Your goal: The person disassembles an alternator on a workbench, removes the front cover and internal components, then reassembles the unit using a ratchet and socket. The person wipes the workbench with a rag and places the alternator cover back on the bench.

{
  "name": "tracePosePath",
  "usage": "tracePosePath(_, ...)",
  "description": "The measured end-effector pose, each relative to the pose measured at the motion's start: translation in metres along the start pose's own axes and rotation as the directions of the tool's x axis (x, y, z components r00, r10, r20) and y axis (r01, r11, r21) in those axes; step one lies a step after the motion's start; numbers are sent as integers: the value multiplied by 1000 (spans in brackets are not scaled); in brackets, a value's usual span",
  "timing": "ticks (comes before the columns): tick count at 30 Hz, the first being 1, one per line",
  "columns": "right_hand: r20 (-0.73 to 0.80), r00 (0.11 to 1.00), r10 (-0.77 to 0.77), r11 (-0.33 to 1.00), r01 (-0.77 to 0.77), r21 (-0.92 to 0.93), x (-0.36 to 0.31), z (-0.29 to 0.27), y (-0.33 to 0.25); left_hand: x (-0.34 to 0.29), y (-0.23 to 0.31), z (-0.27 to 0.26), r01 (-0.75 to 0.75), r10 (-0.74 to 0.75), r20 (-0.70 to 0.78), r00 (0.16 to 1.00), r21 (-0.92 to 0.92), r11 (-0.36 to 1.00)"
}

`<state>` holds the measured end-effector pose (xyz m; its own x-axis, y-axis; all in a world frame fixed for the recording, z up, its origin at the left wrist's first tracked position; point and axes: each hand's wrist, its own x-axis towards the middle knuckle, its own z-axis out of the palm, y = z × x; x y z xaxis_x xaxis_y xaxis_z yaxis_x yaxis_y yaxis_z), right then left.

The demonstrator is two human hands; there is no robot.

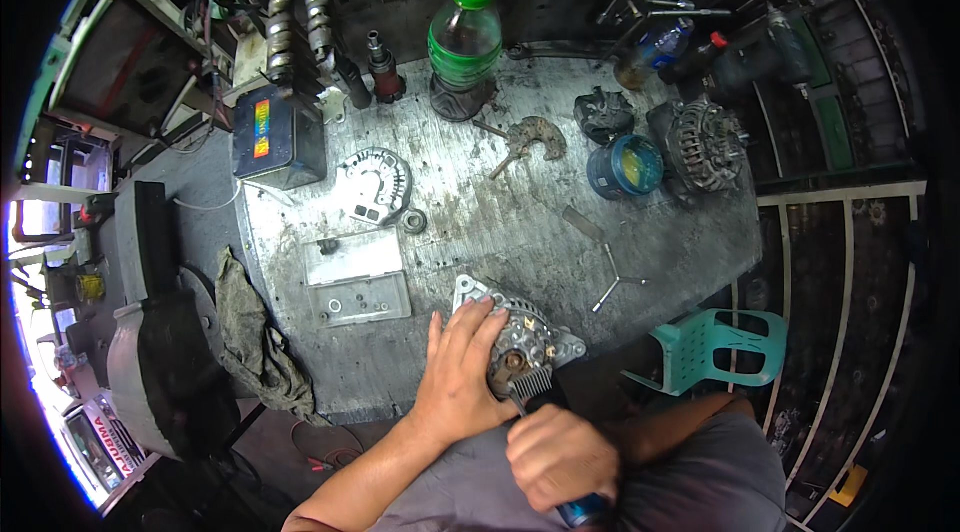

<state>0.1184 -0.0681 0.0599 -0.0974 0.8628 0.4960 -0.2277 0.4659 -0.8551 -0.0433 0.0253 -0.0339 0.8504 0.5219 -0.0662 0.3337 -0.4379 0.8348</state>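
Note:
At the table's near edge lies a metal alternator [530,334], its round opened end turned toward me. My left hand [462,367] grips its left side, fingers over the housing and thumb toward the lower edge. In my right hand [562,457] is a brush [530,384] with a row of stiff bristles, which meets or hovers just at the alternator's lower rim. A blue handle end shows below that fist. Slight blur covers the right hand, and the fingers hide most of the handle.
Left of the alternator is a clear plastic case [358,280] with small parts. Behind it lies a round alternator cover [375,185]. A Y-shaped wrench [612,280], a grease tub [625,167], a second alternator [700,147], a green-capped bottle [466,42] and a rag [255,332] surround it.

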Motion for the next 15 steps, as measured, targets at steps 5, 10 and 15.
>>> tracePosePath(5, 56, 994, 96, 990, -90, -105, 3, -1, -11, 1, 3, 0, -91, 102, -66, 993, 160, 983)
tracePosePath(10, -457, 888, 52, 962, 79, 263, -7, -3, -57, -12, 13, -1, -35, 61, -124, 990, 201, 979)
tracePosePath(15, -448, 890, -78, 981, 148, 123, -24, -28, -86, -36, 11, 7, -21, 39, -216, 976, 82, 996)
